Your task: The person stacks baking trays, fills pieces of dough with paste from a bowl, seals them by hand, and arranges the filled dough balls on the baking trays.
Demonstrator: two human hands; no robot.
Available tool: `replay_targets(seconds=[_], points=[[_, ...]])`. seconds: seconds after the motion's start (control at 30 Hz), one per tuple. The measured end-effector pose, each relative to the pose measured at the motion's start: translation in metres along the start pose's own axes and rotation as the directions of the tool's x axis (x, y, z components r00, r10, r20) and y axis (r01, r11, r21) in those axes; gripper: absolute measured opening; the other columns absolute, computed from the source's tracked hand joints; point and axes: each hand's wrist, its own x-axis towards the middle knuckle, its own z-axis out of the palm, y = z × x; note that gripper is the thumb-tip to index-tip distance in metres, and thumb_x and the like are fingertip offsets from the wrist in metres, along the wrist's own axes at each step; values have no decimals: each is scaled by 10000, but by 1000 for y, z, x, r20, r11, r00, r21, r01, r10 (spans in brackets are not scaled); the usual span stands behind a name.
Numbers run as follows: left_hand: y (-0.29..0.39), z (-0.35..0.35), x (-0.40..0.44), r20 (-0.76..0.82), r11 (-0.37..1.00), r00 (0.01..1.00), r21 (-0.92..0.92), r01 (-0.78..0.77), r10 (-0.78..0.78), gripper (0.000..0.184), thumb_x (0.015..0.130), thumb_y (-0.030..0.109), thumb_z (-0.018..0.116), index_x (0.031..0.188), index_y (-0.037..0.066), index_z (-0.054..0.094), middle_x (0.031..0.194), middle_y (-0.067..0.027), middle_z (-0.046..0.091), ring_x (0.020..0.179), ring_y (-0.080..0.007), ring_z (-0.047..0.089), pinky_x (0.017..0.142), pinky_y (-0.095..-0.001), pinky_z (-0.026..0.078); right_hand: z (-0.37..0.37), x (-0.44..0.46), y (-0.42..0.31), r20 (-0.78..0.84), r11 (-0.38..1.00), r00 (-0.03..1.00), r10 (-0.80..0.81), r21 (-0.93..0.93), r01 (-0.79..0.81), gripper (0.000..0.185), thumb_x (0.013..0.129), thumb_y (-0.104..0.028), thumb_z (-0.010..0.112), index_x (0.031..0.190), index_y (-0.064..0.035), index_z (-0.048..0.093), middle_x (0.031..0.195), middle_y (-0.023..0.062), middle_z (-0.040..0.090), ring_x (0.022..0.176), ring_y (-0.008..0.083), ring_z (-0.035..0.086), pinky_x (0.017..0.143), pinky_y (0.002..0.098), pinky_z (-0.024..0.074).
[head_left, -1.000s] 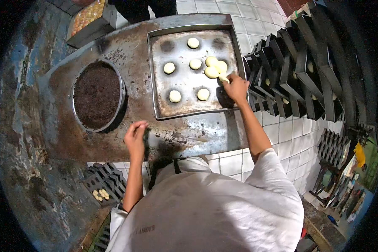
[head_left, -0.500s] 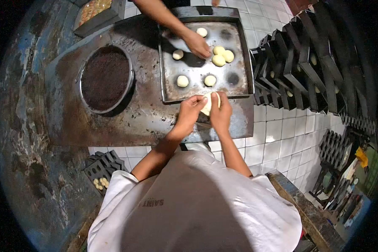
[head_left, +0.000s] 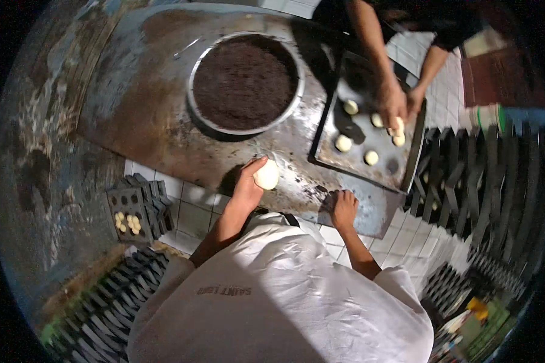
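A flattened round of pale dough (head_left: pixel 266 175) lies in my left hand (head_left: pixel 249 185), just below a round metal pan (head_left: pixel 191 97) filled with dark brown crumbly filling (head_left: pixel 245 83). Over the worn metal table's front edge, my right hand (head_left: pixel 344 206) has its fingers curled; nothing shows in them, but their inner side is hidden. A square metal tray (head_left: pixel 322 130) to the upper right bears several dough balls, one of them (head_left: pixel 343 143) near its left side. My hands are apart, and neither touches the tray.
Across the table (head_left: pixel 145 103), another person's hands (head_left: pixel 399 103) reach over the tray and touch dough balls. Stacked dark trays (head_left: pixel 478 181) stand at the right. More dark moulds (head_left: pixel 127 212) lie at the lower left, one with dough pieces.
The view has swung left. My hands, together on the dough half a second ago, have separated, with the dough staying in the left. The other person now has both hands at the grouped balls.
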Motion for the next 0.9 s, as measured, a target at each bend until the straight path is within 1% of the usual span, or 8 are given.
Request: replay_targets(seconds=[0.13, 0.17, 0.37, 0.5, 0.6, 0.73, 0.8, 0.9], points=[[37, -65, 5, -160, 981, 987, -191, -44, 13, 267, 967, 369, 656, 1048, 114, 655, 916, -5, 704, 871, -168, 687, 833, -343, 540, -92, 64, -80, 261, 971, 957, 125, 166, -172, 173, 954, -190, 606, 1079, -90, 538, 966, 208, 665, 851, 449, 642, 674, 543, 482], [47, -79, 5, -149, 971, 988, -223, -83, 50, 281, 971, 385, 651, 1053, 116, 653, 932, -9, 703, 882, -162, 685, 831, -340, 540, -111, 86, -105, 50, 982, 998, -48, 186, 38, 147, 994, -223, 589, 1056, -103, 529, 882, 211, 683, 711, 478, 638, 579, 576, 468], [109, -119, -7, -123, 927, 985, -340, -156, 121, 476, 1007, 462, 565, 1230, 42, 592, 1193, -88, 668, 1145, -244, 629, 1010, -426, 489, -133, 230, -256, 18, 843, 854, -520, -148, 517, 188, 952, -201, 553, 1055, -110, 680, 888, 114, 716, 814, 290, 715, 599, 414, 569], [126, -135, -8, -130, 901, 975, -377, -216, 180, 449, 1011, 434, 563, 1232, 45, 594, 1203, -95, 669, 1159, -246, 627, 1024, -424, 485, -95, 285, -296, 384, 721, 747, -543, -244, 649, 208, 922, -207, 580, 878, -83, 740, 884, 149, 734, 793, 302, 730, 629, 435, 581], [128, -140, -11, -185, 870, 964, -424, -252, 189, 402, 1004, 380, 582, 1229, 47, 595, 1216, -101, 666, 1176, -255, 623, 1038, -430, 485, -104, 299, -296, 428, 806, 773, -469, -150, 572, 281, 835, -310, 680, 876, -36, 728, 855, 199, 731, 848, 361, 721, 717, 460, 581], [124, -124, -8, -154, 862, 978, -468, -195, 138, 332, 987, 300, 633, 1234, 81, 597, 1240, -70, 636, 1182, -215, 608, 1015, -405, 493, -124, 312, -243, 443, 840, 728, -523, 414, 351, 136, 856, -172, 706, 860, -38, 685, 775, 99, 694, 717, 200, 668, 625, 360, 513], [118, -103, -5, -64, 886, 990, -442, -141, 125, 332, 994, 302, 627, 1235, 75, 598, 1225, -63, 641, 1173, -208, 611, 1024, -394, 487, -146, 281, -225, 644, 612, 581, -497, 735, -291, 30, 905, -95, 687, 888, -76, 672, 728, 12, 623, 649, 96, 550, 555, 277, 417], [102, -64, 2, 106, 867, 991, -498, -20, 84, 297, 1002, 277, 607, 1216, 71, 615, 1217, -82, 669, 1172, -244, 628, 1049, -406, 487, -175, 212, -232, 494, 368, 685, -536, 866, -338, 116, 963, -121, 684, 875, -75, 625, 743, -25, 609, 648, 60, 502, 578, 240, 384]])
